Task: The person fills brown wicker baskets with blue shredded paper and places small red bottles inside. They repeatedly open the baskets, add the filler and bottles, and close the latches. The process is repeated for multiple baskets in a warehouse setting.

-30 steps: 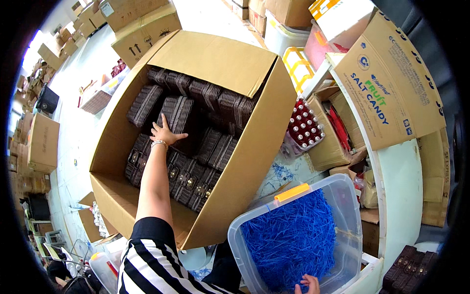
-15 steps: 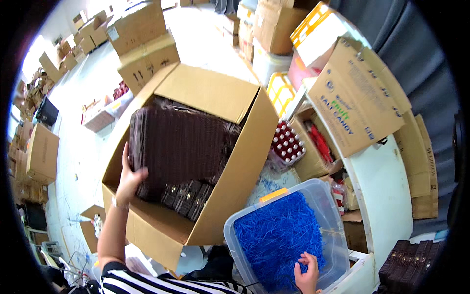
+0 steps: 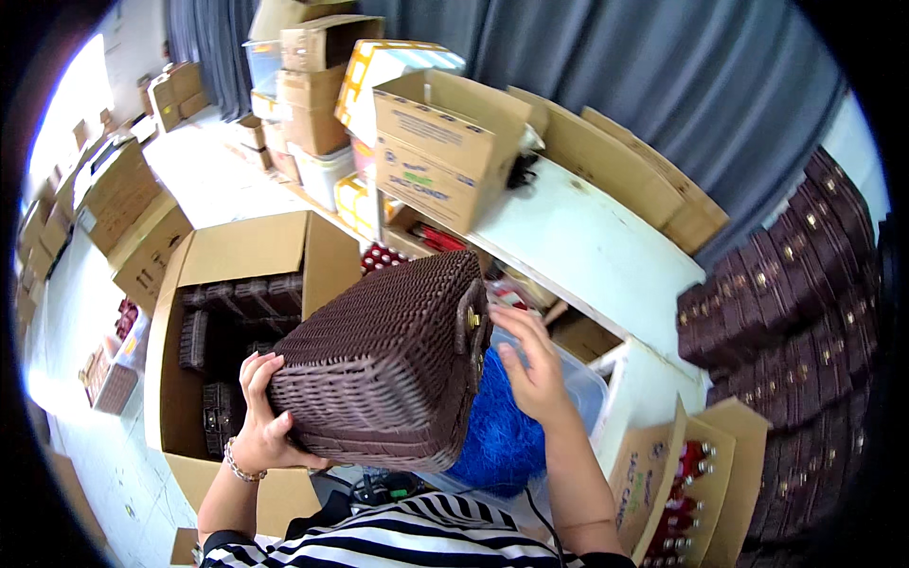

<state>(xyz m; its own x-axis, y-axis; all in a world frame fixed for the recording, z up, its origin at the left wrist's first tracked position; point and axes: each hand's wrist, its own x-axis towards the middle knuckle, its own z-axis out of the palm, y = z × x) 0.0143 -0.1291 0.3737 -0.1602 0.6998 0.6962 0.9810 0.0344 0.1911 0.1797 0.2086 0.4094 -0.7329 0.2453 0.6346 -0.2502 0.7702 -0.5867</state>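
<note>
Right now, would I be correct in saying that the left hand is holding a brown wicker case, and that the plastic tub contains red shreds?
Not quite: the head view shows blue shreds in the plastic tub, not red. The left hand is indeed holding a brown wicker case.

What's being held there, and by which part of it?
A dark brown, boxy wicker case, held by the left hand at its left end, away from the gold-coloured metal clasp. The right hand is near that clasp; contact cannot be told.
</note>
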